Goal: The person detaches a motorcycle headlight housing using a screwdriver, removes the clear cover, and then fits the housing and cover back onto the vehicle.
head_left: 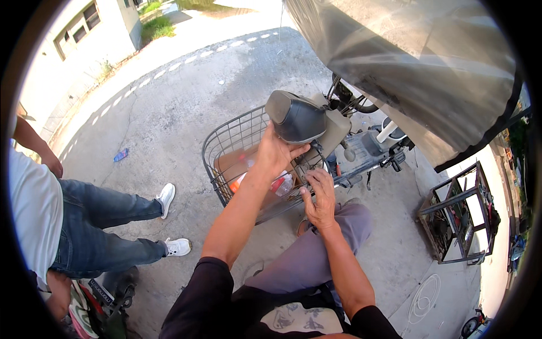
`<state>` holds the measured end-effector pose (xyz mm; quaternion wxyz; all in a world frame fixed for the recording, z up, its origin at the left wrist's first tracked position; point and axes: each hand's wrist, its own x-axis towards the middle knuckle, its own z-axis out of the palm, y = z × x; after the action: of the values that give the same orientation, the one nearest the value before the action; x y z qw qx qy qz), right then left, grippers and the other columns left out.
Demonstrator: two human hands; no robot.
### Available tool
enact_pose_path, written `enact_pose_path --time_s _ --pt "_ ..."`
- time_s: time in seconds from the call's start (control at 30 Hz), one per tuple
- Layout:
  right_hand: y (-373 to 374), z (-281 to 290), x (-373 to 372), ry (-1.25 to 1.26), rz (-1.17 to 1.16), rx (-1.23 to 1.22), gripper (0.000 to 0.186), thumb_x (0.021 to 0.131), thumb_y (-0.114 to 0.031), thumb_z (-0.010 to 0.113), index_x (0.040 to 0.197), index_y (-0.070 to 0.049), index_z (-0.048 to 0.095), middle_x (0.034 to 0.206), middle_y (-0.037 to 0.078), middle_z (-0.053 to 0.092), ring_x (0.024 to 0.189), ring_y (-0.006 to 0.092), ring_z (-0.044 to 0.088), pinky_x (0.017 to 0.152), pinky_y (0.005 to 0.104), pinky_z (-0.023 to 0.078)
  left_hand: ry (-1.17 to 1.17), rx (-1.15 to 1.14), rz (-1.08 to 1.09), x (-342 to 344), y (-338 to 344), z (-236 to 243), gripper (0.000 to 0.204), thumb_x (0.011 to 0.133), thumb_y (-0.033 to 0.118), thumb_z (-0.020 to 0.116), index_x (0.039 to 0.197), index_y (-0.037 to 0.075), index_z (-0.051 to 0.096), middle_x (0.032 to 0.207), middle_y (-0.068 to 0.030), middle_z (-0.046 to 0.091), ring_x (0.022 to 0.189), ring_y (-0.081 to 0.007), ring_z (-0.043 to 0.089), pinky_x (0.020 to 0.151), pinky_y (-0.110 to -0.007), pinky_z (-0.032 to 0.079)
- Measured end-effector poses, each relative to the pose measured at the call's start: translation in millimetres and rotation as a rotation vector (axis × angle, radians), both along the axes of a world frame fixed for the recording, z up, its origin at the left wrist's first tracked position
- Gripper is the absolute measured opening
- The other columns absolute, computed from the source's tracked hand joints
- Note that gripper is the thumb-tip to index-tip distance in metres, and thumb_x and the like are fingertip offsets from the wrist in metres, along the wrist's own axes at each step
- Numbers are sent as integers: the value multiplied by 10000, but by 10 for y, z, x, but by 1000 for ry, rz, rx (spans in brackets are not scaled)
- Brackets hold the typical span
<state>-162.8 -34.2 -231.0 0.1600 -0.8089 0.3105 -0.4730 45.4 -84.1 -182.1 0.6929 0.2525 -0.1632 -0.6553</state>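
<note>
A rounded grey-and-black housing (297, 117), shaped like a headlamp shell, sits at the front of a scooter (361, 150). My left hand (275, 151) grips it from below and from its left side; some fingers are hidden behind it. Just under the housing, my right hand (320, 198) has its fingers bent beside thin dark parts at the rim of a wire basket (234, 134). What those fingertips pinch, if anything, is too small to make out. Inside the basket lie a cardboard box (230, 164) and a clear plastic bottle (282, 185).
A person in jeans (107, 200) stands at the left, near a blue item (121, 155) on the concrete. A grey sheet cover (406, 68) hangs over the upper right. To the right are a metal-framed rack (457, 214) and a coiled white cable (424, 296).
</note>
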Motion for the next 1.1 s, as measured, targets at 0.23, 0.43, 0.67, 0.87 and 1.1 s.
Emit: enact_pose_path --time_s 0.23,0.43,0.67,0.87,1.1 --pt "77 -58 -8 84 -16 -86 335 958 -61 694 1283 13 719 1330 160 689 1322 420 580 1139 514 476 -11 -12 -13 2 43 -5 745 1171 614 199 1594 47 432 1537 -240 582 1319 -431 655 1078 -573 586" --pt "155 -54 -144 98 -14 -50 394 968 -90 704 1355 -18 706 1460 153 648 1404 425 537 1182 519 451 23 -3 -16 -40 49 35 711 1172 590 250 1571 44 471 1511 -231 612 1336 -431 646 1124 -611 548" --pt "243 -216 -488 119 -50 43 471 958 -141 750 1418 -67 676 1577 137 565 1499 392 491 1206 532 427 -155 -153 9 -64 105 87 703 1130 573 439 1611 62 406 1596 -221 536 1416 -432 597 1120 -628 554" --pt "232 -304 -810 -73 -209 182 455 993 -153 754 1421 -27 663 1513 185 594 1411 407 563 1176 479 468 -299 -321 -88 -75 138 46 684 1071 473 606 1603 81 429 1575 -166 574 1440 -388 586 1129 -607 539" --pt "267 -545 -1251 -309 -347 497 400 1034 -182 731 1382 6 673 1443 172 631 1291 344 651 1081 422 528 -368 -254 -10 -146 159 21 697 1096 515 569 1606 65 412 1552 -188 582 1385 -386 624 1012 -565 620"
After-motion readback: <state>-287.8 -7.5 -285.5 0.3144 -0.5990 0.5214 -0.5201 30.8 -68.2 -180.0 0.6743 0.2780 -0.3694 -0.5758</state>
